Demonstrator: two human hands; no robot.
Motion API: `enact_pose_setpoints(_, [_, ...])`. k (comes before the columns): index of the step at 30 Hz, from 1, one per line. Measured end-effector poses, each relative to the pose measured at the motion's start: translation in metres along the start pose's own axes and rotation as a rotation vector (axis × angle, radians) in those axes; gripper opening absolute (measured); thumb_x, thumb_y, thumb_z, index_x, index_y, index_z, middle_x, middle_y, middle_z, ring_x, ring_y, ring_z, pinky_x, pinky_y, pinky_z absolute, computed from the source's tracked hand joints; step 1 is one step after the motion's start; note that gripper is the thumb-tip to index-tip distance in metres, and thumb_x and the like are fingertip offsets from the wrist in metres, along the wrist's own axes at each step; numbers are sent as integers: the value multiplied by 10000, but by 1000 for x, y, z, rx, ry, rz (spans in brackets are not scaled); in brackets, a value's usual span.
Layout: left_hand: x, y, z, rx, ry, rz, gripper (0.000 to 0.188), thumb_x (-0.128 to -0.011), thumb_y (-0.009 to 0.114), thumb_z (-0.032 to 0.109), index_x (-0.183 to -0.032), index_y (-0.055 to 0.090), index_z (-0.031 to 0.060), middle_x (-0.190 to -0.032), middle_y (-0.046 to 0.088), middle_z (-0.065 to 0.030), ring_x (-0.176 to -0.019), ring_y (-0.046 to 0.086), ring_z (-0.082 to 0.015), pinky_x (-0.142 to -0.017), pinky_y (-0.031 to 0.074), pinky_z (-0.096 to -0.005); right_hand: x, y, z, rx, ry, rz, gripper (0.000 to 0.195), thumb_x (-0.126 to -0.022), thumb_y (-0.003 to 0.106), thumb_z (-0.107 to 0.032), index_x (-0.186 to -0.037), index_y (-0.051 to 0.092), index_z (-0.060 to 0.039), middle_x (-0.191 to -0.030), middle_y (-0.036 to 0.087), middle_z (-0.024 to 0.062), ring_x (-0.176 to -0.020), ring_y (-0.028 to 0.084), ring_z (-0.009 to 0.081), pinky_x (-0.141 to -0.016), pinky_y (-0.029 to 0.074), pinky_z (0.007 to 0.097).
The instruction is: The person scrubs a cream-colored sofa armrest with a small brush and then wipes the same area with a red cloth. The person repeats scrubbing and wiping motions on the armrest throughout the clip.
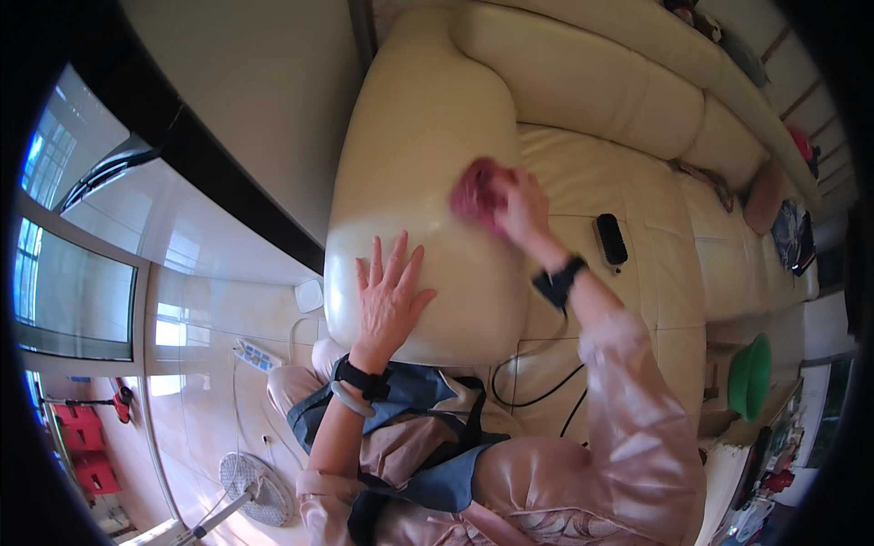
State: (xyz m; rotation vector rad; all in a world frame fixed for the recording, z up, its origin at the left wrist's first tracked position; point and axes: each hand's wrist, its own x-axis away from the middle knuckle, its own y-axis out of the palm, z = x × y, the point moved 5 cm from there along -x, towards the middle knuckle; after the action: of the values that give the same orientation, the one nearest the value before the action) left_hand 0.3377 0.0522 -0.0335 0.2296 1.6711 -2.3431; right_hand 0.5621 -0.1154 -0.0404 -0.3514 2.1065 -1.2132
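My right hand [522, 205] is closed on a crumpled dark pink cloth [478, 191], which lies against the inner top edge of a cream leather sofa's armrest [423, 130]. Cloth and fingers look slightly blurred. Flat on the near part of the same armrest rests my left hand [389, 293], fingers spread, holding nothing. A black-bristled brush [610, 240] lies on the sofa seat [655, 273], to the right of my right hand.
A black cable [526, 403] loops over the near seat edge. On the floor at left are a power strip [256, 355] and a round grey mesh-like base with a pole [256, 488]. A green basin [750, 377] stands at right. Several items lie at the sofa's far end.
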Motion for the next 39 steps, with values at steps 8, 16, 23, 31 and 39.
enact_pose_setpoints(8, [-9,1,-4,-30,-10,-52,678,-906,707,389,-1518,492,192,-1660,323,-84,-1545,209,-403,-1226,130,-601,-13,7,25,-271,136,-52,348,-733,756,-208,-1072,687,-174,-1092,657,138,-1040,641,371,-820,537,472])
enact_pose_setpoints(16, [-13,7,-5,-81,-29,-46,623,-943,642,352,-1520,486,178,-1655,338,-72,-1546,243,-339,-1236,128,-561,149,-62,-84,-400,-460,-188,281,-729,809,-181,-993,715,-205,-1241,612,145,-988,640,346,-817,564,441])
enact_pose_setpoints(23, [-14,8,-5,-80,-23,-27,608,-942,623,327,-1515,481,184,-1645,352,-74,-1534,274,-334,-1229,148,-549,-33,4,28,-290,281,28,329,-776,737,-166,-1104,710,-163,-1089,684,153,-955,677,368,-806,547,468])
enact_pose_setpoints(31, [-12,15,-28,145,-15,112,446,-1024,517,195,-1467,538,144,-1591,443,-92,-1523,318,-311,-1229,153,-526,126,-46,-107,-214,-254,-42,362,-653,812,-141,-993,700,-91,-993,585,162,-932,640,367,-776,559,456])
enact_pose_setpoints(39, [25,9,-32,-14,3,7,502,-1024,561,310,-1514,491,228,-1650,351,-56,-1543,278,-288,-1230,143,-530,210,-76,-119,-328,-442,-396,425,-663,820,-157,-1073,737,-232,-1071,616,79,-932,651,299,-745,583,413])
